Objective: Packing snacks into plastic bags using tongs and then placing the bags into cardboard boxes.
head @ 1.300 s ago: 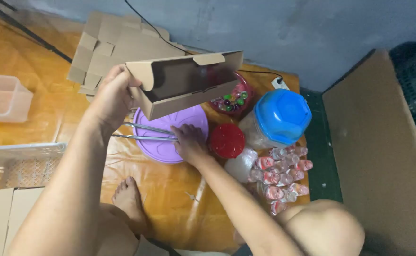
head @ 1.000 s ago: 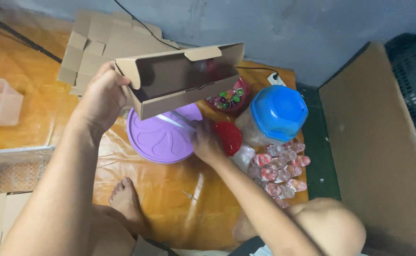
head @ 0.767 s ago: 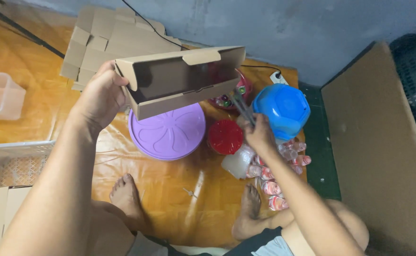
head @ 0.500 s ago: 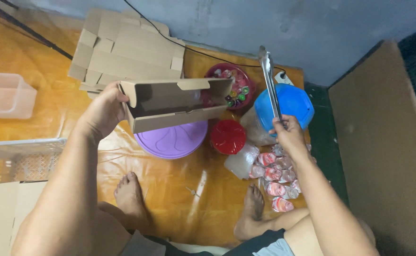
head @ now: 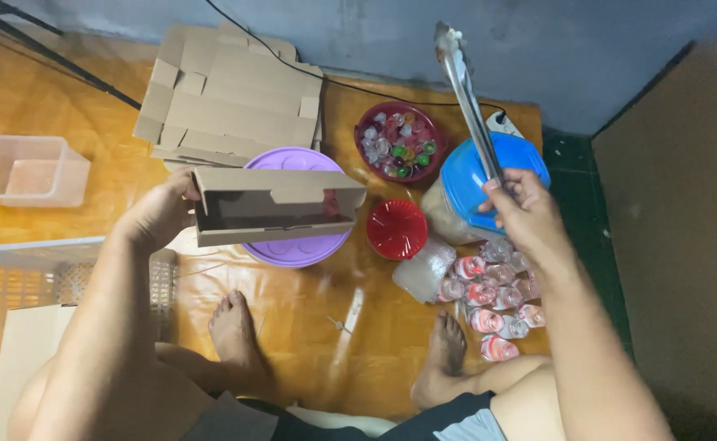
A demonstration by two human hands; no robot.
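Near the middle of the frame, the left hand (head: 158, 216) grips a brown box (head: 275, 207); the right hand (head: 526, 214) squeezes metal tongs (head: 466, 94) pointing up.

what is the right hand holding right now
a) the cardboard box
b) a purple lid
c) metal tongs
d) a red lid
c: the right hand grips metal tongs pointing up and away, above the blue-lidded container, while the left hand holds the open cardboard box.
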